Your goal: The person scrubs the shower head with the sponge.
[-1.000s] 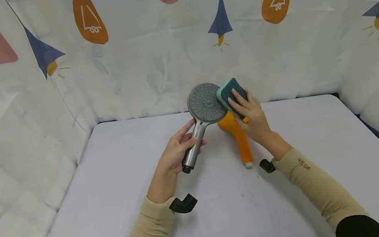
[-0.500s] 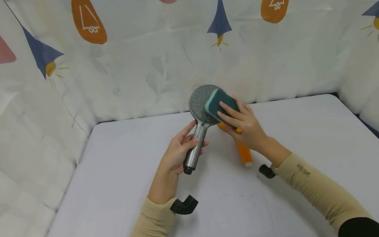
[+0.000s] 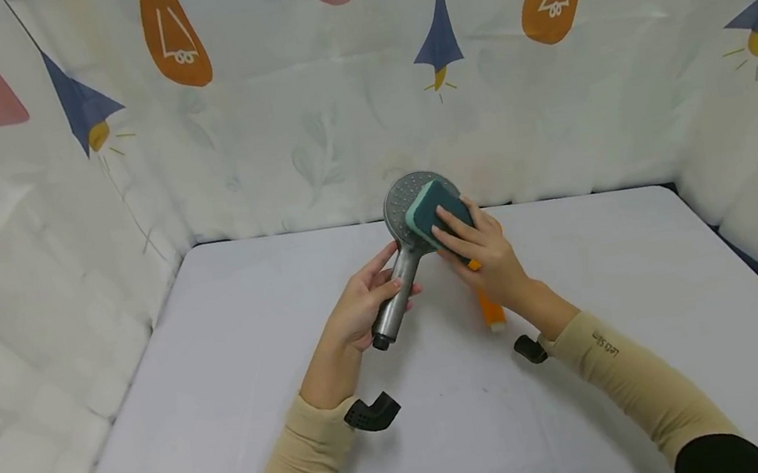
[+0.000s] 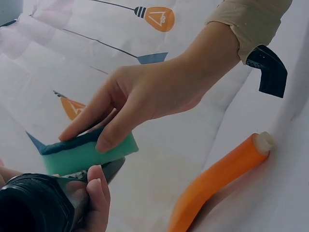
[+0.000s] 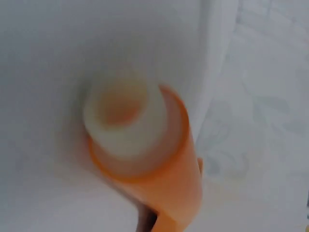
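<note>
My left hand (image 3: 359, 306) grips the handle of a grey handheld shower head (image 3: 404, 195), raised and tilted with its nozzle face towards me. A two-tone green sponge (image 3: 433, 208) is held in my right hand (image 3: 493, 257), fingers spread over its darker side. The lighter side of the sponge (image 4: 79, 158) lies against the nozzle face, covering its right part. Behind the right hand is an orange shower head (image 3: 490, 310) on the table, mostly hidden in the head view. Its hollow white handle end (image 5: 130, 116) fills the middle of the right wrist view, blurred.
A white cloth covers the table (image 3: 247, 310). Beyond its back edge hangs a pale curtain (image 3: 298, 124) printed with lamps and bulbs, which continues down the left and right sides. Black wrist mounts (image 3: 372, 413) stick out from both beige sleeves (image 3: 298, 470).
My right hand has brought the sponge leftwards and a little down, from the nozzle face's right rim onto its middle. The left hand and shower head have shifted only slightly right and down.
</note>
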The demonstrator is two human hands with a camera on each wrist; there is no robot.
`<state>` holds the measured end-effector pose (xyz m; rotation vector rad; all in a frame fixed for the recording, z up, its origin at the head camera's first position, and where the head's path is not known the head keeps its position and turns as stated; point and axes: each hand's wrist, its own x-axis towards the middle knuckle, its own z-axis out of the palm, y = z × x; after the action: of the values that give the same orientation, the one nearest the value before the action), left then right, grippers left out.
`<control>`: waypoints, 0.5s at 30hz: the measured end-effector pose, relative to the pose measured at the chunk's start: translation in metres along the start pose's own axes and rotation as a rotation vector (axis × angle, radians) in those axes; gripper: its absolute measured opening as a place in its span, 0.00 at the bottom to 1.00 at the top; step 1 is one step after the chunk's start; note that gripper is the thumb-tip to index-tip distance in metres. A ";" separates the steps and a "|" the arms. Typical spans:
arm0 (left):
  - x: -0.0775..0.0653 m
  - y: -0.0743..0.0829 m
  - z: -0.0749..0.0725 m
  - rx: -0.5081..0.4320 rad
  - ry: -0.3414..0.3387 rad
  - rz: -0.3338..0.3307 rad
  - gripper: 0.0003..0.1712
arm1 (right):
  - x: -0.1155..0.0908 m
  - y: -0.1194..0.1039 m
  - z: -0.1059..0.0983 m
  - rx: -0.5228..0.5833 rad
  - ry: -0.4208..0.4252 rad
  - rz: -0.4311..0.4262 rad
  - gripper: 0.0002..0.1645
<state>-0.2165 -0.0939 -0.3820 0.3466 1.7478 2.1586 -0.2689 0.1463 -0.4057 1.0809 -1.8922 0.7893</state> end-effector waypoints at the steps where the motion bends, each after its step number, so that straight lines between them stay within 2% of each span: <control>1: 0.000 0.000 0.000 -0.003 0.000 -0.001 0.38 | 0.000 -0.002 0.001 -0.001 -0.016 -0.023 0.29; 5: 0.001 -0.001 0.001 -0.006 0.000 -0.003 0.38 | -0.002 0.000 0.002 -0.017 -0.043 -0.044 0.30; 12: 0.002 -0.002 0.002 -0.003 0.014 -0.028 0.38 | 0.001 0.015 -0.006 -0.040 0.040 0.150 0.30; 15: 0.001 -0.002 0.002 -0.002 0.010 -0.033 0.38 | 0.003 0.015 -0.007 -0.049 0.049 0.177 0.29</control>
<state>-0.2167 -0.0908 -0.3835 0.3053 1.7442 2.1427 -0.2807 0.1569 -0.4018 0.8648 -1.9744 0.8557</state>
